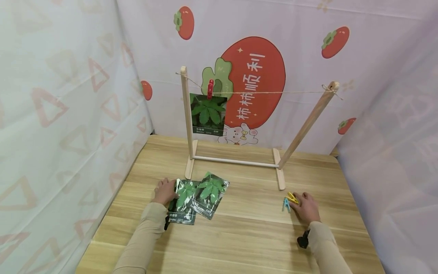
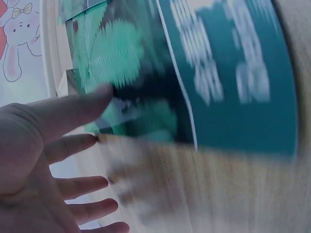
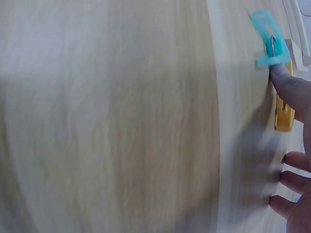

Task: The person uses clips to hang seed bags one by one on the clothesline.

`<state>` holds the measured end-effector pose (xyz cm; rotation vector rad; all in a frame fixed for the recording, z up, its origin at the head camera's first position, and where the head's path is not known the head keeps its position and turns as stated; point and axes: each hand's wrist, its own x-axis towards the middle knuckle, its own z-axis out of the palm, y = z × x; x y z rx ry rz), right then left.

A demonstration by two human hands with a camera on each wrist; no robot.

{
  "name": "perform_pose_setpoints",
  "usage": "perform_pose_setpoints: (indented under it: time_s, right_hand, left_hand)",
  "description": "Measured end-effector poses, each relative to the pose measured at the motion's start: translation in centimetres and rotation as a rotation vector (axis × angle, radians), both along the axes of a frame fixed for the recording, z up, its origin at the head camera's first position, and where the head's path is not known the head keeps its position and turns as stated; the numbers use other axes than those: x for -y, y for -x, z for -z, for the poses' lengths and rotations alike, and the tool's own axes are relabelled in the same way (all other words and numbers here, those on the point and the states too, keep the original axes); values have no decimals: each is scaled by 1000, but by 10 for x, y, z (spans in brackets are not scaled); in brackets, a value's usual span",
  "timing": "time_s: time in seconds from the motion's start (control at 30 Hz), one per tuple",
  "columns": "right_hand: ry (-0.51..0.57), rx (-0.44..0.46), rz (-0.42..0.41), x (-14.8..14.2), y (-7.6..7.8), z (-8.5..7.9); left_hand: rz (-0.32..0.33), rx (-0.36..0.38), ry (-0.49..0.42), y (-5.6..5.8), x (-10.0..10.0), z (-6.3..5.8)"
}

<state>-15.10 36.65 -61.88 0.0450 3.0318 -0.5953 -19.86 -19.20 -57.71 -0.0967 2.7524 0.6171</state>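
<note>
My left hand (image 1: 165, 192) is at the left edge of a glossy packet with a green leaf picture (image 1: 182, 213). In the left wrist view its thumb (image 2: 92, 104) overlaps the packet's face, and the other fingers are spread beside the edge. A second leaf packet (image 1: 211, 192) partly covers the first. At the right, my right hand (image 1: 308, 207) has a yellow clothespin (image 1: 292, 197) between thumb and forefinger. A light blue clothespin (image 1: 286, 204) lies right by the thumb; the right wrist view shows the thumb at its end.
A wooden stand with two posts (image 1: 306, 123) stands at the back, a string (image 1: 260, 92) tied between them. From it hangs a leaf packet (image 1: 208, 114) under a red clothespin (image 1: 210, 89). Printed cloth walls (image 1: 75, 114) surround the wooden table (image 1: 246, 239).
</note>
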Motion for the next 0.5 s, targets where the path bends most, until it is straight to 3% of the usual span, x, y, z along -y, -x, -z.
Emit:
perform_pose_setpoints:
  time_s: [0.3,0.5]
  right_hand:
    - [19,24,21,13,6,-5]
    - [40,-45,32,16,9,0]
  left_hand:
    - [-85,-96,52,0,-16,3]
    - [-157,-136,25,-1,-25,10]
